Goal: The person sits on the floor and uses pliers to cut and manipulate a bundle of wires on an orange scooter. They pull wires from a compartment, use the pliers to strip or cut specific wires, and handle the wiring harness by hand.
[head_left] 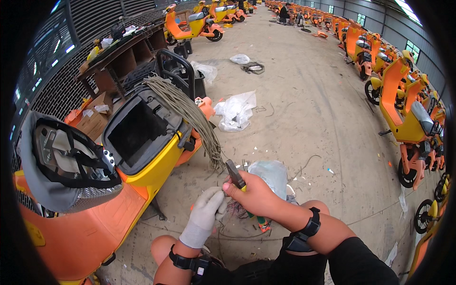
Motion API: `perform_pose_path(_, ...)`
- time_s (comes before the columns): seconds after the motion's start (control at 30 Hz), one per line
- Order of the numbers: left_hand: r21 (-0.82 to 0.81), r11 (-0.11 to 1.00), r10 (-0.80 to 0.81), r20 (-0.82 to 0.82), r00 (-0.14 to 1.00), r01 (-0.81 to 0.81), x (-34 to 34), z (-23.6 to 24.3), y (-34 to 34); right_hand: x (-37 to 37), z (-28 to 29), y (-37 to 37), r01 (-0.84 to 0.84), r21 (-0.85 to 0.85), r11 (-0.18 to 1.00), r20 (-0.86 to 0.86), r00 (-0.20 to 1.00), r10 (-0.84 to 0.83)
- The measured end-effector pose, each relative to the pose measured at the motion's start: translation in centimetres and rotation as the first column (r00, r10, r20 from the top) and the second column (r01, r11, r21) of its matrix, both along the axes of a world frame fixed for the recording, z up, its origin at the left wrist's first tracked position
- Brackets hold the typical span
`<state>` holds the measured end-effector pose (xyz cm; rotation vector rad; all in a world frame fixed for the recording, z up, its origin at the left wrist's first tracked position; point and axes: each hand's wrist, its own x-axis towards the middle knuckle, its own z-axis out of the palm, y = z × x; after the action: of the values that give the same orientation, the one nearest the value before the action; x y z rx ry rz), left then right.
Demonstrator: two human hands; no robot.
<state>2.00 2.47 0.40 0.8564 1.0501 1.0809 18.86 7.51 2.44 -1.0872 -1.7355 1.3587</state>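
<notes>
My bare right hand [252,194] grips dark metal pliers [235,174], their jaws raised. My left hand [205,213], in a white glove, is closed just beside it, its fingertips near my right thumb; what it holds is too small to make out. Below them lie tangled wires, tools with coloured handles [262,223] and a pale green plastic bag [266,172]. At my left a yellow and orange scooter [87,232] has its black storage box [139,138] open, the grey seat [71,195] flipped up and a bundle of olive cable [184,114] draped over the box's edge.
A wooden workbench [113,61] with cartons [93,128] stands at the back left. A white plastic bag [236,111] lies on the concrete floor [323,104]. Rows of scooters [398,118] line the right side. Another person [286,13] sits far down the aisle.
</notes>
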Motion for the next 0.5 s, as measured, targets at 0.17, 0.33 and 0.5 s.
perform_pose_path(0.17,0.13,0.991,0.057,-0.251,0.966,-0.025,0.43,-0.02,-0.1,-0.06,0.07,-0.29,0.041,0.015,0.999,-0.018,0.999,-0.041)
perform_pose_path(0.33,0.164,0.986,0.088,-0.399,0.913,-0.024,0.36,-0.09,0.14,0.23,-0.06,-0.02,0.045,0.023,0.999,0.002,0.999,-0.045)
perform_pose_path(0.5,0.127,0.992,0.069,-0.412,0.909,-0.018,0.16,0.32,-0.01,0.1,0.85,-0.15,0.044,0.044,0.998,0.048,0.998,-0.046)
